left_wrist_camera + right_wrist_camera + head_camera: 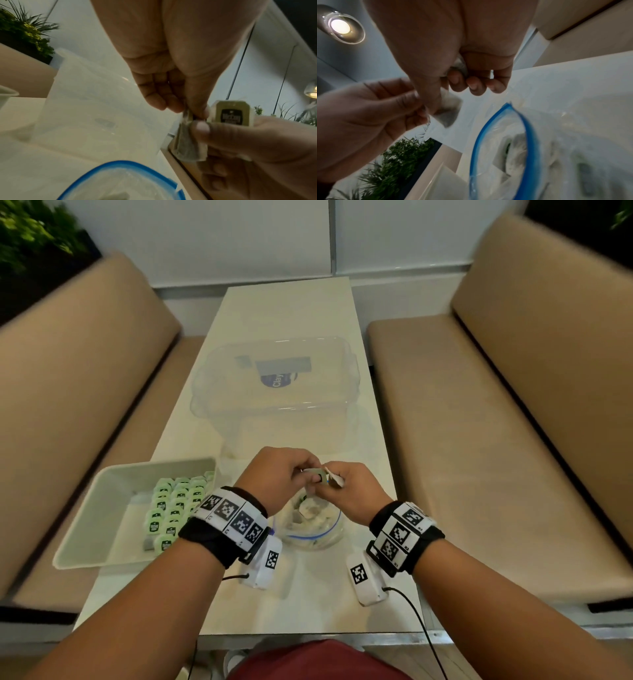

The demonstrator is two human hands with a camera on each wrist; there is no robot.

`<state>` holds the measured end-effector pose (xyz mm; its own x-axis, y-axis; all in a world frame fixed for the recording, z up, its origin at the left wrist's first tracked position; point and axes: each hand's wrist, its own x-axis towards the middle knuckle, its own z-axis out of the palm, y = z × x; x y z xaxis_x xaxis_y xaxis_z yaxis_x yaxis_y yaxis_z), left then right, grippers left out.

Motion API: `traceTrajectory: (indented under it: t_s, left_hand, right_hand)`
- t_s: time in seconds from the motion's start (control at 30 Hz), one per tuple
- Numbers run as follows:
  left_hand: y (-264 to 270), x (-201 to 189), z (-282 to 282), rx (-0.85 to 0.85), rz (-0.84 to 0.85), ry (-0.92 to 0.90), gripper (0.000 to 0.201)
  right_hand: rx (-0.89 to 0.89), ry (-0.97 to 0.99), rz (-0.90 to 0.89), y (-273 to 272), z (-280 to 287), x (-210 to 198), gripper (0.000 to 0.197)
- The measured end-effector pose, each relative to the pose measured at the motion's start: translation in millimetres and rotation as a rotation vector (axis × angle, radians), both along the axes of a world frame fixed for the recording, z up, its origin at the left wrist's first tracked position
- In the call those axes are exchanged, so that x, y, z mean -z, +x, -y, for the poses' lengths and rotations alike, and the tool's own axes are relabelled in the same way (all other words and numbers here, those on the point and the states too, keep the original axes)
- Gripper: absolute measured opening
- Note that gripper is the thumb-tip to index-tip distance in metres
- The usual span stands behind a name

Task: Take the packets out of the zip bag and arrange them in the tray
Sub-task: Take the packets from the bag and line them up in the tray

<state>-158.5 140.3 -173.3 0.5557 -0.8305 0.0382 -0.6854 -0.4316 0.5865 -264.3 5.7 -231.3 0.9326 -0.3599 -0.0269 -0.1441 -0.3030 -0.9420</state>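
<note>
Both hands meet just above the open zip bag (310, 527), whose blue-rimmed mouth (120, 167) (529, 142) shows several packets inside. My left hand (313, 474) (192, 115) pinches the top of a small gauzy packet (188, 146) (449, 113). My right hand (330, 479) (202, 127) grips the same packet with its thumb and holds a green-labelled piece (233, 115) behind it. More packet material (460, 67) is tucked under its curled fingers. The white tray (102, 553) lies left of the hands, with rows of green packets (174, 505) in it.
A large clear plastic container (274, 392) (102, 101) stands on the white table (291, 313) just beyond the hands. Beige benches (496, 440) flank the table on both sides. Wrist-camera cables trail near the table's front edge.
</note>
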Motion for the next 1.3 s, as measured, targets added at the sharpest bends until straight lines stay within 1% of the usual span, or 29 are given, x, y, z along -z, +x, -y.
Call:
traceTrajectory:
  t_s: [0.1,0.17,0.23,0.27,0.33,0.4,0.47,0.5,0.53,0.57,0.63,0.67,0.73,0.77,0.83,0.93,1.07,1.13,1.2,1.27,1.3]
  left_hand:
    - [2,-13,-8,0.002,-0.004,-0.064,0.008]
    - [6,-20,-16,0.008,0.012,-0.08,0.009]
    - [14,-25,-23,0.035,0.088,-0.07,0.011]
    - [18,-29,-27,0.053,0.152,-0.028,0.013]
    - [28,-38,-34,0.074,0.253,0.127,0.018]
    - [39,-50,-41,0.079,0.286,0.286,0.021]
    - [49,-60,-48,0.123,0.34,0.416,0.024]
    - [54,-64,-52,0.144,0.365,0.457,0.025]
    - [58,-67,-56,0.153,0.378,0.457,0.025]
    - [62,-69,-62,0.151,0.369,0.437,0.024]
    - [71,-72,-77,0.084,0.249,0.312,0.023]
    - [77,-73,-87,0.036,0.196,0.245,0.023]
    - [94,-75,-106,-0.027,0.182,0.193,0.022]
    - [105,-75,-116,-0.04,0.199,0.209,0.021]
    - [123,-75,-133,-0.047,0.234,0.27,0.018]
    - [145,-74,-155,-0.056,0.217,0.29,0.016]
    - [175,-76,-184,-0.027,0.125,0.167,0.016]
    - [189,-75,-196,0.026,0.166,0.193,0.009]
    - [200,-72,-206,0.032,0.203,0.25,0.005]
    - [212,-64,-218,0.01,0.185,0.286,0.005]
    - [216,-59,-222,0.008,0.159,0.308,0.006]
  right_hand:
    - [-0.01,0.069,0.024,11,-11,-4,0.009]
    - [-0.007,0.143,0.052,18,-20,-8,0.003]
    - [0.003,0.257,0.095,25,-29,-13,0.003]
    - [0.009,0.298,0.112,28,-33,-16,0.004]
    - [0.029,0.284,0.129,34,-44,-22,0.002]
    - [0.04,0.238,0.114,43,-53,-21,0.005]
    - [0.034,0.227,0.1,53,-64,-22,0.008]
    - [0.026,0.223,0.097,58,-70,-23,0.01]
    - [0.021,0.221,0.092,64,-77,-25,0.012]
    - [0.02,0.214,0.098,70,-84,-26,0.016]
    - [0.032,0.198,0.099,83,-96,-31,0.035]
    - [0.048,0.208,0.096,90,-101,-33,0.041]
    - [0.073,0.236,0.112,106,-112,-36,0.039]
    - [0.076,0.254,0.127,113,-118,-39,0.038]
    - [0.074,0.239,0.128,128,-129,-42,0.041]
    - [0.037,0.174,0.123,151,-146,-46,0.029]
    - [-0.038,-0.003,0.108,182,-176,-50,0.043]
    - [-0.067,-0.075,0.083,194,-187,-53,0.036]
    - [-0.093,-0.133,0.066,202,-194,-53,0.02]
    - [-0.074,-0.143,0.031,207,-197,-49,0.003]
    - [-0.044,-0.118,0.007,209,-197,-46,0.008]
